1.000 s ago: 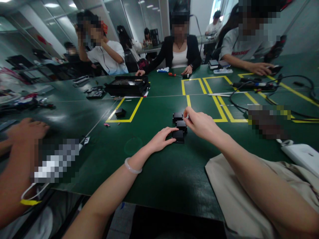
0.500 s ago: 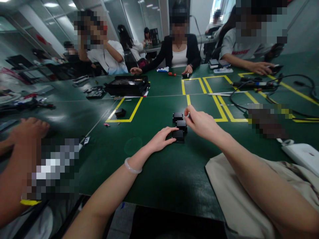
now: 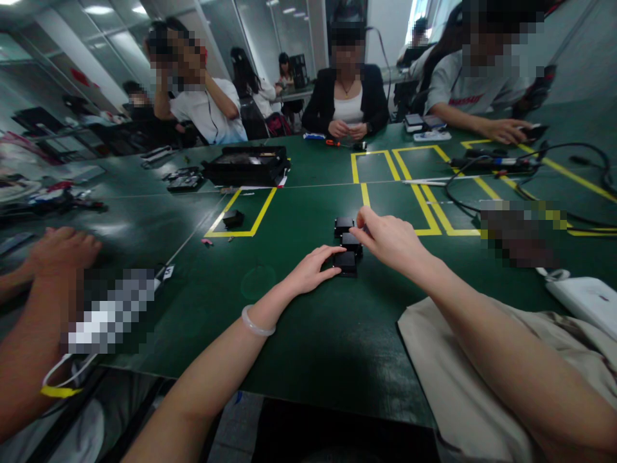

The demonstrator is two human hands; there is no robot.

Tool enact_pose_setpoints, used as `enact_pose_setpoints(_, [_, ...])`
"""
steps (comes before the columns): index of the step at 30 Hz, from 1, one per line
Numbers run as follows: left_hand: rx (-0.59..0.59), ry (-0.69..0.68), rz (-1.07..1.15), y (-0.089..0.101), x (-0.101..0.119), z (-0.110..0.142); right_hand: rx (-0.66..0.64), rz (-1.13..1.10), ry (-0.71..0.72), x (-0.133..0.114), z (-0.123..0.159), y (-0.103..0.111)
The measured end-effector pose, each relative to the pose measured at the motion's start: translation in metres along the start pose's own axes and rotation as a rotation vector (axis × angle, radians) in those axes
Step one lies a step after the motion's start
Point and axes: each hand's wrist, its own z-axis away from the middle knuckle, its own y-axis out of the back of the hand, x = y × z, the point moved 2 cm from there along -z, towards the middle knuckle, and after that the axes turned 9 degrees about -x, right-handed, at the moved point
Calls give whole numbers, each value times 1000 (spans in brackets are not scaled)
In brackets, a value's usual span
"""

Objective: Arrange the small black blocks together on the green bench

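Three small black box-like blocks stand in a staggered row on the green table (image 3: pixel 308 347): the near block (image 3: pixel 345 262), the middle block (image 3: pixel 351 241) and the far block (image 3: pixel 344 224). My left hand (image 3: pixel 313 267) rests at the left of the near block, its thumb and fingers gripping the block's edges. Over the right side of the middle and far blocks, my right hand (image 3: pixel 383 235) is closed in a pinch, fingertips curled inward. What the pinch holds, if anything, is hidden.
A black open case (image 3: pixel 247 167) stands at the back left, with a small black part (image 3: pixel 233 218) in a taped outline nearer. Cables (image 3: pixel 463 206) and a white power bank (image 3: pixel 585 302) lie right. Beige cloth (image 3: pixel 434 360) hangs over the front edge. Co-workers sit around.
My right hand's pinch has shifted slightly at the blocks; my left hand stays put. Across the table, a person has brought both hands together.
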Motion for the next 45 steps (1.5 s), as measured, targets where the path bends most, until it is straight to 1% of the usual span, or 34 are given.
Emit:
enact_pose_setpoints(3, [-6,-2,-3,0,0,0,-6,29,-18,1,-1,0])
enact_pose_setpoints(8, [-1,1,-14,1,0,0,-14,-31,16,0,0,1])
enact_pose_setpoints(14, [-7,0,-2,1,0,0,-25,-3,-25,1,-1,0])
enact_pose_setpoints(21, [-9,-9,7,1,2,1,-34,-74,36,0,0,0])
enact_pose_setpoints(28, [-7,-29,11,2,2,1,-40,-15,4,0,-2,1])
enact_pose_setpoints(33, [-10,-25,8,1,1,1,-43,-81,33,0,1,2])
enact_pose_setpoints(41, [-10,-32,3,1,1,0,-33,1,1,-2,0,1])
enact_pose_setpoints(45, [-9,-31,6,1,2,1,-55,-69,32,-1,1,3])
